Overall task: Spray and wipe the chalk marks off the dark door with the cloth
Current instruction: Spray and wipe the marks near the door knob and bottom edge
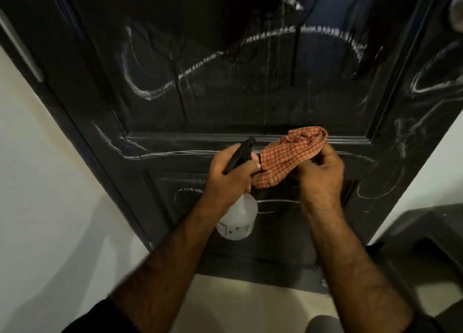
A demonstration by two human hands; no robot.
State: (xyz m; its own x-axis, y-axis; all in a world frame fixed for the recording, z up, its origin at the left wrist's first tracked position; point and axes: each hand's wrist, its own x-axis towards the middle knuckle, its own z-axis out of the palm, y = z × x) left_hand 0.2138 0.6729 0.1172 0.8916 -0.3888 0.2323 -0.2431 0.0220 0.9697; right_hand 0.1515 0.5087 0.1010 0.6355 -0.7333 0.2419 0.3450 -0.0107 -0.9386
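Note:
The dark panelled door fills the view and carries white chalk marks in long curves, with wet drips running down the upper panel. My left hand grips the neck of a spray bottle with a clear body and black trigger head. My right hand holds a bunched orange checked cloth in front of the door's middle rail. The cloth also touches the fingers of my left hand. Both hands are close together at mid-door height.
White walls flank the door on both sides. A dark piece of furniture stands low at the right. Pale floor lies below the door's bottom edge. A door handle shows blurred at the top right.

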